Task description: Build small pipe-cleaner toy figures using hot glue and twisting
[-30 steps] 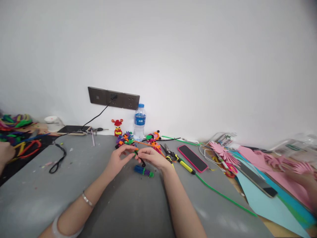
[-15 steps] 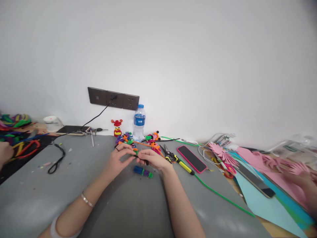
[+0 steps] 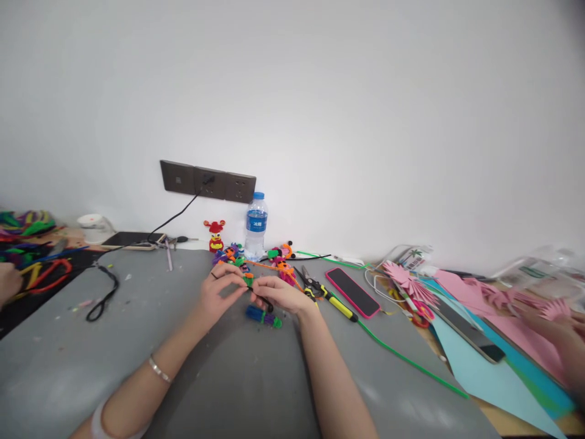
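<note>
Above the middle of the grey mat, my left hand and my right hand meet at the fingertips. Between them is a short black pipe cleaner, pinched by both hands; its lower end shows beneath my right fingers. A small green and orange piece shows just behind the fingertips. On the mat below lies a blue and purple pipe-cleaner bundle with green ends. Colourful pipe-cleaner figures sit behind my hands, partly hidden.
Scissors with yellow handles and a pink-cased phone lie to the right, near a long green pipe cleaner. A water bottle and a red figure stand by the wall. Other people's hands appear at both sides.
The black pipe cleaner's lower end has shifted slightly downward and tilted between my fingers. My hands stay nearly in place, and the view has moved a little.
</note>
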{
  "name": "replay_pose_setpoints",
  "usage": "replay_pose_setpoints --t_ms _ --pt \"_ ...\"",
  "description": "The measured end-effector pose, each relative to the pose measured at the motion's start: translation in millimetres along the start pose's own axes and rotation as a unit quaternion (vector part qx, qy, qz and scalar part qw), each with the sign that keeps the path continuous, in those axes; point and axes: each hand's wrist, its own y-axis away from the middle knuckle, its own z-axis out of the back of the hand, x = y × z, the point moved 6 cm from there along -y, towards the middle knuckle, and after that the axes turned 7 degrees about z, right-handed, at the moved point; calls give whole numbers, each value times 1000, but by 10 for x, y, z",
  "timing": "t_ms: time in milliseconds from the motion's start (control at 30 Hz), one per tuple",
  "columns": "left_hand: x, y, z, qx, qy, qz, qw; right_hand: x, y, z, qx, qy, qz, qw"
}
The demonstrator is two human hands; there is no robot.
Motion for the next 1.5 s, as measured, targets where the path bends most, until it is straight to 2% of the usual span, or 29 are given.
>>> replay_pose_setpoints --t_ms 300,467,633,700,833,933,1100,1233,1367,1433,1500 --pt "-48 -10 30 -2 -13 19 1000 67 -7 -59 46 69 28 996" --pt "-56 20 6 -2 -4 66 998 100 -27 -35 9 49 61 997" --pt "50 28 -88 77 83 143 983 123 7 -1 -10 21 57 998" --pt "90 30 -129 108 132 185 968 140 26 -3 -2 32 54 998" --pt "131 86 -276 209 185 250 927 149 51 -31 23 65 35 997" --pt "157 135 -334 247 196 268 911 129 57 -49 38 72 15 997" --pt "158 167 -355 285 193 266 900 108 53 -36 37 75 6 996" --pt "178 153 -334 278 175 283 901 107 53 -18 39 85 12 996" --pt "186 114 -302 228 197 301 905 132 54 -4 28 83 26 996" --pt "184 111 -291 189 243 330 892 134 45 -20 27 77 29 996" --pt "193 139 -303 158 297 375 864 125 21 -54 32 66 36 997"
